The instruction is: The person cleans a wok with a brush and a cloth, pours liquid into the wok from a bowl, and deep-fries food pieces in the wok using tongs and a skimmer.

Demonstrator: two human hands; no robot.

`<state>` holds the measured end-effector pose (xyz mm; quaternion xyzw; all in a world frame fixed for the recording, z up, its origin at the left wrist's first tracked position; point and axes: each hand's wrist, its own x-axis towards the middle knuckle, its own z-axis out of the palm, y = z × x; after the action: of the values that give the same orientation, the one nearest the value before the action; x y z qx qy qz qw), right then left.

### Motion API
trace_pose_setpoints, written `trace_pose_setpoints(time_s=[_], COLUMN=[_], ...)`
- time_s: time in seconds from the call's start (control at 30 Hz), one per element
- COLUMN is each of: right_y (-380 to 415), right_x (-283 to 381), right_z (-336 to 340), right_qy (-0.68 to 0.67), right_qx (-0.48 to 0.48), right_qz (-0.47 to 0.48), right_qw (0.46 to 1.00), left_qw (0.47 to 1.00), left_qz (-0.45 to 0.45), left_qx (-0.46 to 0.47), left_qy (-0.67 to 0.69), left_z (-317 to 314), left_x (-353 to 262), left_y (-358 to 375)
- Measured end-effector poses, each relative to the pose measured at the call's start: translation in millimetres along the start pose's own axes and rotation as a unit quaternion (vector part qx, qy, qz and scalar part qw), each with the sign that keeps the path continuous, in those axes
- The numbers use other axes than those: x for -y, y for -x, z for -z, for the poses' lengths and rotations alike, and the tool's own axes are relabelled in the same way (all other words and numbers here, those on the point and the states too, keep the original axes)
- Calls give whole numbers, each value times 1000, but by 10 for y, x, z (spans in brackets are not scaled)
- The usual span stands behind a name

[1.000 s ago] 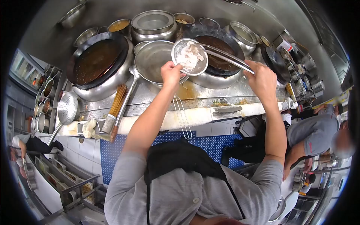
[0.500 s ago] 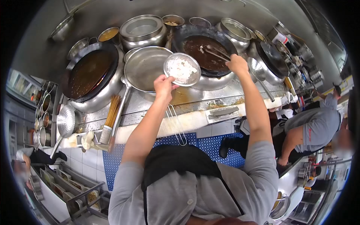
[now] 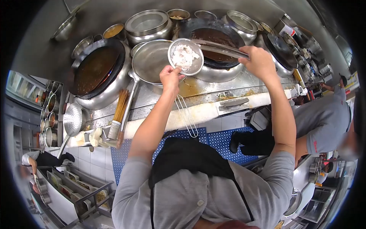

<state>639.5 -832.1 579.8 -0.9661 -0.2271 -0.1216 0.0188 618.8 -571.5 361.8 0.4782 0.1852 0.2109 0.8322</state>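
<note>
Gripped at its near rim by my left hand (image 3: 171, 78) is a small metal bowl (image 3: 197, 68) with white, coated pieces (image 3: 184, 56) in it. The bowl is over the right edge of a wide metal strainer (image 3: 150, 61), beside the middle wok (image 3: 213, 33) of dark liquid. My right hand (image 3: 259, 62) is closed on metal tongs (image 3: 223, 49), whose tips reach over that wok near the bowl's upper right rim. Whether the tongs pinch anything is too blurred to tell.
On the left is another wok (image 3: 93, 70) of dark oil. A perforated ladle (image 3: 73, 119), a can of wooden skewers (image 3: 114, 129) and a wire tool (image 3: 186, 116) lie along the front edge. A co-worker (image 3: 324, 114) bends at the right.
My right hand has drawn the tongs up and back from the dark liquid, nearer the bowl. The view has shifted slightly. My left hand still holds the bowl.
</note>
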Motion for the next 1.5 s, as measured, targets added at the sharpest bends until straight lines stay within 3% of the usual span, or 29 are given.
trace_pose_setpoints(time_s=[0.13,0.37,0.47,0.6,0.73,0.93,1.07,1.23,1.43,1.5], right_y=[104,247,160,-153,-618,-816,-655,-45,137,211], right_x=[196,67,-67,-505,-872,-884,-728,-229,120,166], right_z=[-53,24,63,-310,-1151,-1310,-848,-54,24,91], right_qy=[105,59,23,43,22,-51,-15,0,107,108], right_qx=[-46,-93,-92,-111,50,76,-3,-2,-35,-57], right_qz=[36,8,-65,-104,-216,-243,-177,-32,50,52], right_qw=[993,994,993,987,975,966,984,999,992,991], left_qw=[995,1000,999,997,995,995,996,999,992,995], left_qz=[-89,-3,32,74,95,95,78,22,-118,-94], left_qx=[47,4,-15,-9,4,8,-4,-8,38,22], left_qy=[-13,-10,-3,-10,8,12,36,42,-3,-2], left_z=[-60,-140,-191,-222,-209,-154,-181,-102,-112,-129], left_x=[10,-56,-14,29,42,-8,-70,-102,-46,-52], left_y=[101,10,-102,-69,77,184,155,59,124,115])
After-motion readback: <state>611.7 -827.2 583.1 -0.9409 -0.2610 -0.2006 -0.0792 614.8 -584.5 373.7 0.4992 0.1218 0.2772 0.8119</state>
